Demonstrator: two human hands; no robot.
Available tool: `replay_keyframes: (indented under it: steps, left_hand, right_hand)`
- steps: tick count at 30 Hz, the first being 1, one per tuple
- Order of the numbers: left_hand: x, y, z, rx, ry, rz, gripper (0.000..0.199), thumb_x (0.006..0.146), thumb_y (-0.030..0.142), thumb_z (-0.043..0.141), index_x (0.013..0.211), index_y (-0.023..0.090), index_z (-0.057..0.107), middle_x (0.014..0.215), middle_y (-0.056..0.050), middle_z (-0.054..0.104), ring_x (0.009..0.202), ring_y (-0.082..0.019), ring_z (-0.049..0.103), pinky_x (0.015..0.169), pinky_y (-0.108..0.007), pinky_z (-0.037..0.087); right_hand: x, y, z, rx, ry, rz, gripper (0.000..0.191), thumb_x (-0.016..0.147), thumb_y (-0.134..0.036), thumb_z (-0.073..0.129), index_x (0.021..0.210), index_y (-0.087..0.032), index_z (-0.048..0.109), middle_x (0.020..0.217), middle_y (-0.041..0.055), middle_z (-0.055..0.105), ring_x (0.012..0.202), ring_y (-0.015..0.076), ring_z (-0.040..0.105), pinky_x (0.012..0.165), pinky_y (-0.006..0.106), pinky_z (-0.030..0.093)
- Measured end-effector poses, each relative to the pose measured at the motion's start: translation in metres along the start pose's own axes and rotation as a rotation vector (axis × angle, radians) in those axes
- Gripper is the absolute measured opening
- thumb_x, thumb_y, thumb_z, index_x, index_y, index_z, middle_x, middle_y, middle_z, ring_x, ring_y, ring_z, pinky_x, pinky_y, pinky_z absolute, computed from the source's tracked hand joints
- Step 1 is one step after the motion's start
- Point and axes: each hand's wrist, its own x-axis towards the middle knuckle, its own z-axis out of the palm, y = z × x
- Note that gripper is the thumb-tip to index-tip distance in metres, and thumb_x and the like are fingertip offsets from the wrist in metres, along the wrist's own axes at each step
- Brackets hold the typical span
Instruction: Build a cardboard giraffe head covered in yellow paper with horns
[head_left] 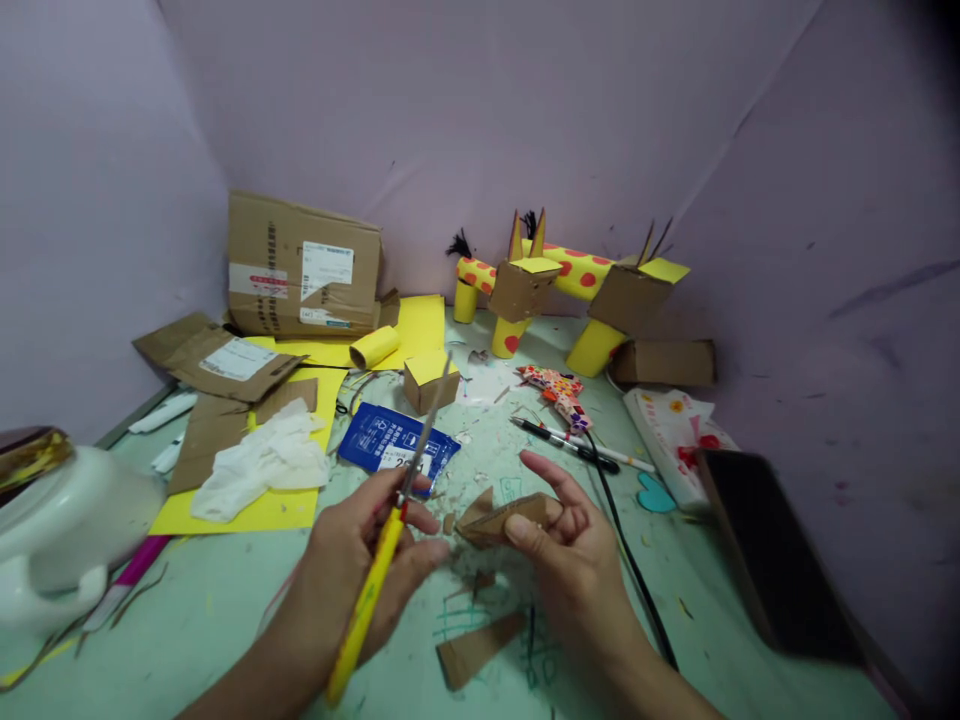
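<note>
My left hand [367,570] holds a utility-style tool with a yellow handle and a narrow metal blade [426,435], which points up and away. Pinched between the thumb and fingers of my right hand [574,540] is a small folded piece of brown cardboard [501,520]; its index finger is raised. The two hands are apart, with the cardboard close to my left fingertips. A loose cardboard strip [478,650] lies on the table below them, near small scraps. Just beyond my left hand is a blue packet [397,442].
Yellow tube animals with cardboard heads [525,290] stand at the back. A small box [431,382] sits mid-table. At the left are a large carton [304,265], tissue [262,460] and white pot [67,520]; at the right, pens [566,443], a black cable [626,550] and a phone [776,555].
</note>
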Motion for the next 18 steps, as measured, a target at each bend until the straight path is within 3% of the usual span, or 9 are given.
replay_keyframes:
  steps: [3, 8, 13, 18]
  left_hand:
    - [-0.009, 0.009, 0.013, -0.087, -0.038, -0.048, 0.032, 0.062, 0.023, 0.066, 0.092, 0.021, 0.055, 0.073, 0.003, 0.068, 0.053, -0.011, 0.059, 0.051, -0.021, 0.049]
    - [-0.013, 0.011, 0.024, -0.115, 0.034, -0.028, 0.025, 0.066, 0.017, 0.058, 0.09, 0.022, 0.052, 0.07, 0.005, 0.063, 0.059, -0.011, 0.061, 0.055, -0.019, 0.05]
    - [-0.005, 0.003, 0.017, -0.13, -0.054, 0.02, 0.028, 0.064, 0.012, 0.054, 0.09, 0.021, 0.053, 0.066, 0.006, 0.058, 0.058, -0.01, 0.059, 0.054, -0.018, 0.048]
    - [0.003, 0.005, 0.002, -0.039, -0.207, 0.04, 0.031, 0.062, 0.007, 0.052, 0.091, 0.019, 0.057, 0.064, 0.006, 0.055, 0.056, -0.01, 0.052, 0.052, -0.018, 0.042]
  right_hand:
    - [-0.005, 0.003, 0.004, -0.036, 0.0, 0.021, 0.062, 0.061, -0.026, 0.078, 0.115, -0.019, 0.049, 0.056, -0.0055, 0.061, 0.052, 0.0146, 0.061, 0.05, 0.024, 0.047]
    - [-0.009, 0.009, 0.005, -0.05, -0.023, 0.033, 0.054, 0.062, -0.027, 0.078, 0.11, -0.019, 0.055, 0.057, -0.0044, 0.063, 0.051, 0.0133, 0.06, 0.048, 0.022, 0.045]
    - [-0.011, 0.011, 0.004, -0.086, -0.088, 0.078, 0.035, 0.061, -0.028, 0.077, 0.092, -0.018, 0.064, 0.071, 0.0013, 0.069, 0.059, 0.0135, 0.062, 0.056, 0.024, 0.048]
    - [-0.009, 0.004, 0.007, -0.147, -0.227, 0.197, 0.028, 0.057, -0.023, 0.077, 0.082, -0.017, 0.067, 0.064, 0.0008, 0.068, 0.056, 0.0127, 0.06, 0.055, 0.024, 0.045]
